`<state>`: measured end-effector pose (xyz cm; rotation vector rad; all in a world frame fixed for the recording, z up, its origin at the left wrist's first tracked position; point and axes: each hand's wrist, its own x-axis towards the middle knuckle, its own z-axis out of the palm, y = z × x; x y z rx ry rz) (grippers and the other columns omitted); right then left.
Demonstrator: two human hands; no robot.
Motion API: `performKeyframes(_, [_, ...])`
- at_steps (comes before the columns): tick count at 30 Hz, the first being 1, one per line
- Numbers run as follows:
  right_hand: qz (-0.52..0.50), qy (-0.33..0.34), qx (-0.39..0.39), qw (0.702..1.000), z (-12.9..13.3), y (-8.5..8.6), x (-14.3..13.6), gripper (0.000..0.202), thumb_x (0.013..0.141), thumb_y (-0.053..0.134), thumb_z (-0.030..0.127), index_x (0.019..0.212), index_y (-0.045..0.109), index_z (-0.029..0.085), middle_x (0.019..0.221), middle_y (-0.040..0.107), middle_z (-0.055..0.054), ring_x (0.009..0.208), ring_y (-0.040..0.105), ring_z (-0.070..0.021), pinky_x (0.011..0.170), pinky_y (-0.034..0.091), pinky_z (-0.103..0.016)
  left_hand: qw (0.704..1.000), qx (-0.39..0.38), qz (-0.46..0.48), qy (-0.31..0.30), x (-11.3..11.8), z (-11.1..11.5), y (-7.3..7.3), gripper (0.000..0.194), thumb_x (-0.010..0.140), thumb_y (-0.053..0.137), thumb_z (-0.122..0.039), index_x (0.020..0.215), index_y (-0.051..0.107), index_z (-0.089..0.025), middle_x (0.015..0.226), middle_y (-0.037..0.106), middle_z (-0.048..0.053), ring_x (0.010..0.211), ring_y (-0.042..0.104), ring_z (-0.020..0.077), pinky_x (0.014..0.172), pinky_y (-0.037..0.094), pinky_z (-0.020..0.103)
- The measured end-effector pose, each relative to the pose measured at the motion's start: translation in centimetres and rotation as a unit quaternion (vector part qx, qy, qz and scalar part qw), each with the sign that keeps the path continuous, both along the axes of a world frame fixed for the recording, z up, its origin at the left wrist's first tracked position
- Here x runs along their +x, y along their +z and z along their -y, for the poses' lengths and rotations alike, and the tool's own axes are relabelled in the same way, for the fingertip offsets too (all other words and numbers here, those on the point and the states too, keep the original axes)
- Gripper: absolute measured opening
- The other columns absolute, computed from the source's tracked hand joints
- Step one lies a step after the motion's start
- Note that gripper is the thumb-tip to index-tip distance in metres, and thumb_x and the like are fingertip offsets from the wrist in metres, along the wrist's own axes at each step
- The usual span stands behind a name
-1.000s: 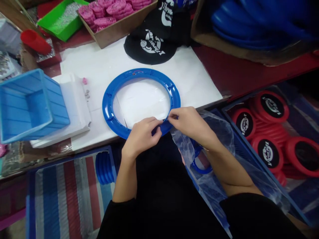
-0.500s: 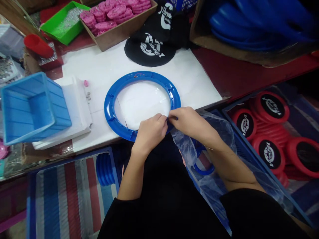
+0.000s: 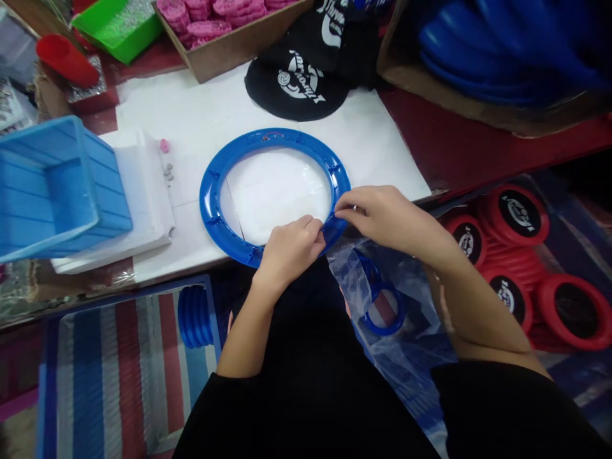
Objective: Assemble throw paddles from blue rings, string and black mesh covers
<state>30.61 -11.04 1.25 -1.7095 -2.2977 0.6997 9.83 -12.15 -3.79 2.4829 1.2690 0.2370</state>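
A blue plastic ring [image 3: 213, 197] lies on white paper [image 3: 191, 121] at the table's front edge. A small red wire shows in its channel at the far side. My left hand [image 3: 294, 248] is closed at the ring's near right rim; its fingertips are pressed together, and what they hold is hidden. My right hand [image 3: 375, 213] is pinched at the ring's right side, thumb and forefinger together on something too small to make out.
At the left stands a light blue bin [image 3: 105, 191]. Black printed fabric discs [image 3: 296, 83] lie behind the ring, near a cardboard box of pink parts [image 3: 229, 54]. Red discs [image 3: 574, 309] fill a crate at the right. A green tray [image 3: 119, 32] is at the back left.
My right hand has moved away from my left hand, rightward and slightly up along the ring's rim. My left hand stays at the near rim. The camera view has shifted slightly.
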Motion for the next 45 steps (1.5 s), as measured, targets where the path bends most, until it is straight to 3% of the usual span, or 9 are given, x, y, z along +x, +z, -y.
performKeyframes(7, [-0.073,-0.070,-0.044,0.994,-1.0,-1.1,0.1,0.012,0.088,0.070,0.025,0.078,0.074,0.020,0.067,0.067,0.000,0.066,0.060,-0.0162,0.070,0.043,-0.033,0.999,-0.016,0.044,0.003,-0.2,-0.1,-0.5,0.018,0.104,0.051,-0.019,0.101,0.069,-0.020,0.104,0.078,0.007,0.094,0.072,0.0217,0.071,0.045,0.032])
performKeyframes(12, [-0.148,-0.098,-0.047,0.983,-0.1,-2.3,0.4,0.017,0.090,0.071,0.030,0.076,0.069,0.020,0.056,0.047,0.006,0.059,0.042,-0.0123,0.064,0.037,-0.031,0.999,-0.018,0.046,0.000,-0.3,-0.2,-0.5,0.018,0.104,0.052,-0.020,0.099,0.069,-0.019,0.102,0.077,0.006,0.092,0.072,0.0217,0.071,0.045,0.033])
performKeyframes(15, [-0.166,-0.096,-0.050,0.980,0.1,-2.8,0.6,0.020,0.091,0.073,0.034,0.077,0.069,0.020,0.056,0.043,0.007,0.059,0.037,-0.0117,0.063,0.035,-0.031,0.998,-0.020,0.054,0.000,-0.4,-0.1,-0.5,0.017,0.103,0.051,-0.020,0.098,0.068,-0.019,0.102,0.077,0.006,0.093,0.071,0.0214,0.072,0.045,0.033])
performKeyframes(21, [-0.128,-0.040,-0.028,0.991,-0.3,-2.7,1.0,0.022,0.095,0.069,0.037,0.082,0.071,0.020,0.060,0.053,0.004,0.061,0.045,-0.0133,0.065,0.037,-0.032,0.998,-0.029,0.055,0.000,-0.5,-0.2,-0.2,0.018,0.100,0.050,-0.018,0.096,0.067,-0.020,0.101,0.077,0.007,0.093,0.070,0.0212,0.074,0.046,0.032])
performKeyframes(24, [-0.030,0.024,0.030,0.999,0.0,-2.6,1.1,0.023,0.100,0.061,0.034,0.084,0.070,0.020,0.070,0.064,-0.001,0.066,0.053,-0.0156,0.066,0.036,-0.032,0.997,-0.040,0.065,-0.004,-0.5,-0.4,-0.1,0.018,0.099,0.050,-0.017,0.097,0.067,-0.020,0.102,0.077,0.007,0.093,0.070,0.0211,0.076,0.048,0.032])
performKeyframes(28, [0.076,0.091,0.117,0.986,0.4,-3.5,1.6,0.037,0.109,0.045,0.037,0.086,0.070,0.021,0.084,0.073,-0.007,0.074,0.061,-0.0197,0.063,0.031,-0.034,0.994,-0.056,0.090,-0.015,-0.6,-0.8,-0.1,0.014,0.095,0.053,-0.016,0.093,0.067,-0.021,0.098,0.076,0.006,0.091,0.070,0.0203,0.077,0.048,0.032])
performKeyframes(34, [-0.009,0.083,0.099,0.992,-0.4,-5.2,2.3,0.033,0.106,0.051,0.038,0.087,0.072,0.022,0.085,0.075,-0.006,0.079,0.065,-0.0192,0.073,0.042,-0.032,0.995,-0.047,0.081,-0.024,-0.6,-1.0,-0.1,0.015,0.095,0.052,-0.015,0.093,0.066,-0.020,0.097,0.076,0.006,0.089,0.069,0.0199,0.076,0.046,0.032])
performKeyframes(39, [-0.066,0.060,0.041,0.995,-1.3,-4.3,2.0,0.023,0.099,0.064,0.036,0.082,0.072,0.022,0.070,0.065,0.000,0.066,0.057,-0.0154,0.069,0.042,-0.030,0.999,-0.004,0.026,-0.046,-0.6,-0.9,-0.2,0.020,0.098,0.049,-0.016,0.100,0.068,-0.018,0.102,0.076,0.008,0.087,0.070,0.0212,0.067,0.042,0.033])
performKeyframes(45, [-0.015,0.059,-0.044,0.997,-2.8,-1.7,1.4,0.021,0.092,0.071,0.032,0.074,0.065,0.023,0.061,0.057,0.003,0.061,0.051,-0.0145,0.064,0.039,-0.031,0.998,-0.009,0.033,-0.045,-0.7,-0.8,0.0,0.020,0.099,0.050,-0.018,0.100,0.069,-0.019,0.101,0.076,0.007,0.086,0.070,0.0207,0.067,0.042,0.033])
